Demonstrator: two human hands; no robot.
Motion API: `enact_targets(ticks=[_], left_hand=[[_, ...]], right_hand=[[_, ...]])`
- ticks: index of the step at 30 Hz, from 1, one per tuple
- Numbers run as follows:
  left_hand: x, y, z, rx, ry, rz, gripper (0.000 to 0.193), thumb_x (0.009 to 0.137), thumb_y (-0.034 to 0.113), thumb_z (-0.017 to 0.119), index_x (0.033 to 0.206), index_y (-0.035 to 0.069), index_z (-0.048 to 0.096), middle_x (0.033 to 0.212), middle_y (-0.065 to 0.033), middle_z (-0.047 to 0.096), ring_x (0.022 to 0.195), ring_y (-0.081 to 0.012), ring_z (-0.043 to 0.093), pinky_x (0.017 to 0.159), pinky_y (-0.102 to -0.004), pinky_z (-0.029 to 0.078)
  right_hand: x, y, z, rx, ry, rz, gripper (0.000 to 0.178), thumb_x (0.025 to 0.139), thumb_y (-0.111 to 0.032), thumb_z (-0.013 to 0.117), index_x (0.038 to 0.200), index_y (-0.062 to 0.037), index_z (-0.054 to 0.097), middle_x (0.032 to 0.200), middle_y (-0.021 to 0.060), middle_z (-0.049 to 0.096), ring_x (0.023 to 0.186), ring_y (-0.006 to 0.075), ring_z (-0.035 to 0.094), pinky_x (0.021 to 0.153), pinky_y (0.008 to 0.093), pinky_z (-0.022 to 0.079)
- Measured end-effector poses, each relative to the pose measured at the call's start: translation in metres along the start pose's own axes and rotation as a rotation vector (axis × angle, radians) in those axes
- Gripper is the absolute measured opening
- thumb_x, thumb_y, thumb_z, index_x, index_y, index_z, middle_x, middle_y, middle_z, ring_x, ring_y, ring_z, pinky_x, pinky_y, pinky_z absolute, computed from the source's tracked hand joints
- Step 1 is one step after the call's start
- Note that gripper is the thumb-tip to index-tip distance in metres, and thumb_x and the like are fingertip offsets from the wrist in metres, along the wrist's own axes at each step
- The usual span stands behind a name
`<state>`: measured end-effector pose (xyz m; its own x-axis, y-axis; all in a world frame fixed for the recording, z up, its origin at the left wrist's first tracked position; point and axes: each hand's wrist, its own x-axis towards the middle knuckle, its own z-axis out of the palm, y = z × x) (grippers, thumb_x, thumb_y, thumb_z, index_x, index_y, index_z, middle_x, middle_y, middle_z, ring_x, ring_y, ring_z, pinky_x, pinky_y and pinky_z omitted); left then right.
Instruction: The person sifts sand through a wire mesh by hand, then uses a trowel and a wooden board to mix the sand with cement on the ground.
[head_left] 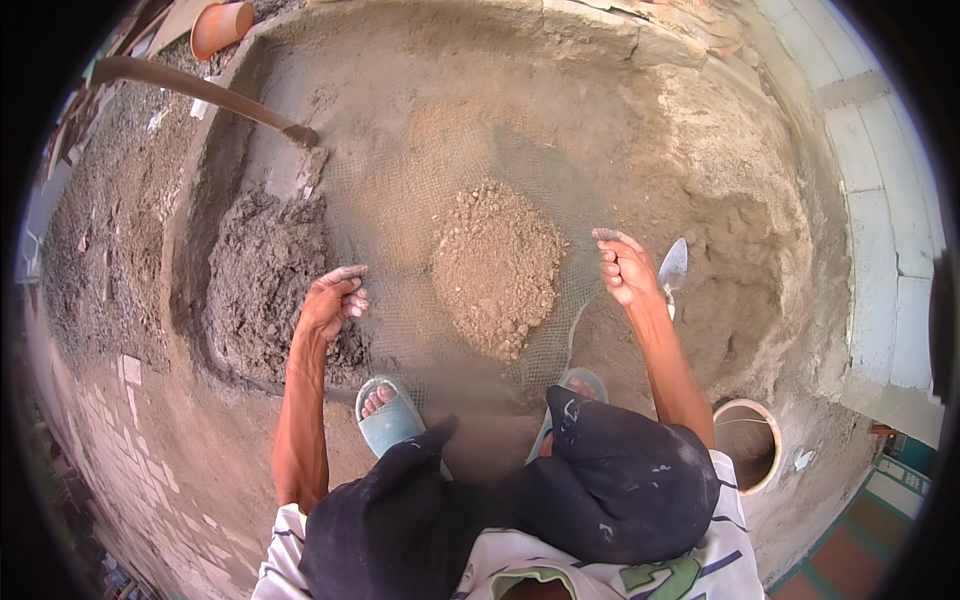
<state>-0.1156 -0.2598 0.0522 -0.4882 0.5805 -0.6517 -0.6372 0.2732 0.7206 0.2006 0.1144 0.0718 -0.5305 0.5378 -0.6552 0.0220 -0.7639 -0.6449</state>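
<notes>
A sheet of wire mesh [400,330] spreads between my hands, its weave partly blurred. On its middle lies a heap of coarse, lumpy sand [500,265]. My left hand [335,303] is closed at the left edge of the mesh, fingers curled and dusty. Across from it, my right hand [626,268] pinches the right edge, fingertips coated in grey. Just right of that hand a trowel [674,266] lies on the sand, blade pointing away. My sandalled feet stand at the near side of the mesh.
At left, a wet mortar pile [265,275] sits inside a low raised rim [180,250]; a wooden-handled tool [200,90] leans into it. An orange pot [221,30] stands far left. A bucket [748,447] is by my right knee. A block wall [875,220] rises at right.
</notes>
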Motion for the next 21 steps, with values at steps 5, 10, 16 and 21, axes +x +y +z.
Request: enact_targets(ticks=[5, 10, 16, 21], left_hand=[[0.004, -0.01, 0.0, 0.015, -0.002, -0.057, 0.026, 0.095, -0.003, 0.048, 0.118, -0.004, 0.061, 0.074, -0.0127, 0.065, 0.056, -0.0185, 0.066, 0.048, -0.026, 0.056], [-0.002, -0.006, 0.051, 0.101, -0.037, -0.071, 0.028, 0.094, -0.003, 0.047, 0.12, -0.005, 0.059, 0.074, -0.011, 0.064, 0.057, -0.0174, 0.066, 0.048, -0.0237, 0.055], [0.005, -0.024, 0.01, -0.032, -0.015, -0.134, 0.03, 0.093, -0.004, 0.047, 0.122, -0.006, 0.056, 0.074, -0.0117, 0.065, 0.056, -0.0163, 0.065, 0.048, -0.0238, 0.056], [0.003, -0.01, 0.029, 0.017, -0.007, -0.066, 0.03, 0.095, -0.003, 0.046, 0.123, -0.006, 0.056, 0.072, -0.0092, 0.063, 0.054, -0.0121, 0.06, 0.046, -0.0213, 0.052]], right_hand=[[0.018, 0.021, -0.01, 0.089, 0.04, 0.043, 0.018, 0.085, 0.002, 0.056, 0.102, -0.0035, 0.059, 0.061, -0.0038, 0.049, 0.042, 0.0036, 0.041, 0.032, 0.0176, 0.028], [0.039, 0.015, -0.086, 0.209, 0.041, 0.152, 0.019, 0.086, 0.002, 0.055, 0.103, -0.0046, 0.059, 0.059, -0.0038, 0.048, 0.041, 0.0044, 0.041, 0.031, 0.0187, 0.029], [0.037, 0.018, -0.069, 0.116, 0.083, 0.175, 0.02, 0.085, 0.001, 0.055, 0.103, -0.004, 0.06, 0.059, -0.0046, 0.048, 0.041, 0.004, 0.04, 0.031, 0.0192, 0.03], [0.022, 0.019, -0.053, 0.135, 0.091, 0.1, 0.027, 0.084, 0.003, 0.057, 0.109, -0.0032, 0.061, 0.061, -0.0037, 0.048, 0.041, 0.0041, 0.04, 0.032, 0.0192, 0.03]])
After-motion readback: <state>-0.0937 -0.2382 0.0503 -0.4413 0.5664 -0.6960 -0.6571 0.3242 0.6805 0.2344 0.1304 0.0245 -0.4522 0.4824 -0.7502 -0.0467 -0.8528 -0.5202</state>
